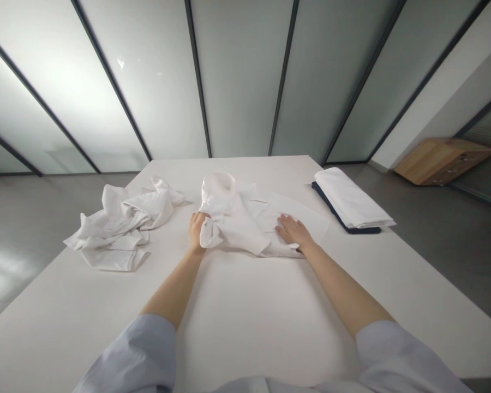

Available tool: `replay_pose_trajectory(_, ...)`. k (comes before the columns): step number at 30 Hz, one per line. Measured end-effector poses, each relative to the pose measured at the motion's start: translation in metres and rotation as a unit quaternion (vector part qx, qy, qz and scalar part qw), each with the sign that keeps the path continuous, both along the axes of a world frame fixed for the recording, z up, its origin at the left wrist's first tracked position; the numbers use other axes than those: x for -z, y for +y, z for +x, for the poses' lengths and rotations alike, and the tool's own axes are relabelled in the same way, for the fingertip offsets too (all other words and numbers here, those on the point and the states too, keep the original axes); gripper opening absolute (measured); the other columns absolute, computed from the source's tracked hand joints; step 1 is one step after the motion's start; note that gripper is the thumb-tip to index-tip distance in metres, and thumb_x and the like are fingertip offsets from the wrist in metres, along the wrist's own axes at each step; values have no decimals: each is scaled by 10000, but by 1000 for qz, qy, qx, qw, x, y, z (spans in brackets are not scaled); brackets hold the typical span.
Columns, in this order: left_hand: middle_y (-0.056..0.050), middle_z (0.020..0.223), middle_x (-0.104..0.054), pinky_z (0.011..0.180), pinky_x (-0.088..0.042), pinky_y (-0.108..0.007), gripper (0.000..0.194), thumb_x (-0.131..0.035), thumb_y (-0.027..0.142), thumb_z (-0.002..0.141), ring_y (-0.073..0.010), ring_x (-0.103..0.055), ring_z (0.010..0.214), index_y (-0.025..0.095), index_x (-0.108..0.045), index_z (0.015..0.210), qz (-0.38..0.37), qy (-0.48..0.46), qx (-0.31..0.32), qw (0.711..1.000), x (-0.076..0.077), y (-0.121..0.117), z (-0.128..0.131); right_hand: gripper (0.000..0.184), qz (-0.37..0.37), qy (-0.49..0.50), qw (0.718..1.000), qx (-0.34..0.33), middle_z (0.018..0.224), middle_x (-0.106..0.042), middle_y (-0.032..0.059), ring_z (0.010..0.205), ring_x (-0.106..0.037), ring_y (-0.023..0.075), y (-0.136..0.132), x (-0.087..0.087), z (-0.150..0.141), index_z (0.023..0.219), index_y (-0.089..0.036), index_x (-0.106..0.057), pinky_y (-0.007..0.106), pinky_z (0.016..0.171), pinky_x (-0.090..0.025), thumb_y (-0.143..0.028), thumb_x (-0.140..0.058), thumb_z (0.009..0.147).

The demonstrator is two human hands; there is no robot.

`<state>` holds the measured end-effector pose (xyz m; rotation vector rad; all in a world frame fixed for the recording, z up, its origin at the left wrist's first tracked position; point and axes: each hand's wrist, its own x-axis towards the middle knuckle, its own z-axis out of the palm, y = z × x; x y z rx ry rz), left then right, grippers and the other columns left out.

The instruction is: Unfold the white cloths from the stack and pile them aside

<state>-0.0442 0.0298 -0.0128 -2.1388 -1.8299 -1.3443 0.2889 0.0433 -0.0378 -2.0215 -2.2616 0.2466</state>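
A white shirt (245, 215) lies partly folded in the middle of the white table (245, 316), its collar turned up at the far end. My left hand (197, 229) is closed on the shirt's left edge, pinching a fold of cloth. My right hand (292, 230) lies flat and open on the right part of the shirt, fingers spread and pressing the cloth down.
A crumpled heap of white garments (120, 226) lies on the table's left side. A stack of folded white cloth over a dark blue piece (349, 204) sits at the right edge. A wooden cabinet (444, 158) stands on the floor far right. Glass panels line the back.
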Motion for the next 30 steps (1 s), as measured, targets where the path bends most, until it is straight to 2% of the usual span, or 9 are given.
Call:
replay_pose_trajectory(2, -64, 835, -645, 842, -472, -365, 53, -516, 243, 775, -241, -592, 897, 233, -569, 775, -24, 4, -45, 999, 0, 4, -6, 484, 12, -16, 998, 59, 1524, -390, 119, 1404, -344, 280, 1, -5, 6, 1373, -190, -511, 498, 1100, -285, -418, -376, 968)
replay_pose_trajectory(7, -121, 834, -704, 802, -475, -385, 243, -512, 373, 839, -299, -664, 886, 185, -657, 891, -217, 69, -113, 967, -4, 10, -13, 477, 88, -24, 985, 145, 1140, -689, 154, 1117, -600, 303, -1, -13, 20, 1240, -157, -616, 485, 1030, -328, -451, -369, 958)
replay_pose_trajectory(10, -145, 868, -720, 765, -488, -364, 514, -430, 625, 862, -317, -679, 914, 185, -682, 954, -289, 126, -84, 945, -6, 8, -7, 533, 110, -9, 978, 178, 1227, -639, 177, 1173, -560, 320, -1, -9, 26, 1341, -147, -541, 460, 1004, -356, -477, -371, 958)
replay_pose_trajectory(13, -125, 1077, -700, 872, -485, -363, 627, -510, 691, 805, -297, -644, 1049, 216, -615, 1201, -259, 172, -40, 950, -4, 3, 4, 618, 80, 1, 980, 183, 1436, -477, 188, 1323, -419, 369, 2, -1, 29, 1408, -157, -478, 524, 1051, -315, -549, -393, 937)
replay_pose_trajectory(16, -128, 1398, -522, 1029, -415, -422, 792, -652, 577, 763, -310, -502, 1264, 236, -410, 1435, -174, 199, 14, 964, 1, -2, 16, 596, 36, 40, 993, 106, 1511, -403, 131, 1403, -308, 369, 5, 3, 25, 1372, -208, -534, 566, 1111, -235, -577, -421, 919)
replay_pose_trajectory(19, -143, 1564, -291, 1122, -313, -470, 925, -702, 469, 743, -333, -289, 1421, 221, -258, 1516, -146, 216, 69, 963, 4, -4, 26, 488, 23, 124, 991, -36, 1493, -440, 104, 1412, -319, 318, 2, 1, 10, 1287, -225, -619, 512, 1141, -233, -499, -472, 910)
replay_pose_trajectory(24, -132, 1624, -80, 1142, -225, -549, 972, -709, 375, 706, -381, -74, 1476, 245, -215, 1533, -163, 252, 162, 940, -2, -12, 43, 299, -18, 287, 909, -302, 1270, -648, 75, 1225, -540, 267, -18, -11, -34, 1054, -247, -743, 423, 1073, -367, -357, -567, 839)
replay_pose_trajectory(27, -98, 1625, -96, 1117, -277, -548, 969, -704, 335, 666, -388, -98, 1470, 307, -248, 1520, -203, 283, 249, 904, -6, -20, 54, 234, -73, 358, 862, -351, 1062, -726, 45, 1030, -632, 225, -32, -16, -55, 901, -247, -765, 367, 964, -455, -303, -550, 826)
replay_pose_trajectory(30, -82, 1566, -268, 1064, -370, -504, 860, -677, 324, 678, -362, -281, 1410, 352, -345, 1471, -229, 294, 274, 887, -9, -24, 63, 232, -84, 414, 850, -314, 889, -736, 37, 846, -654, 199, -39, -17, -61, 753, -227, -743, 325, 829, -499, -300, -535, 825)
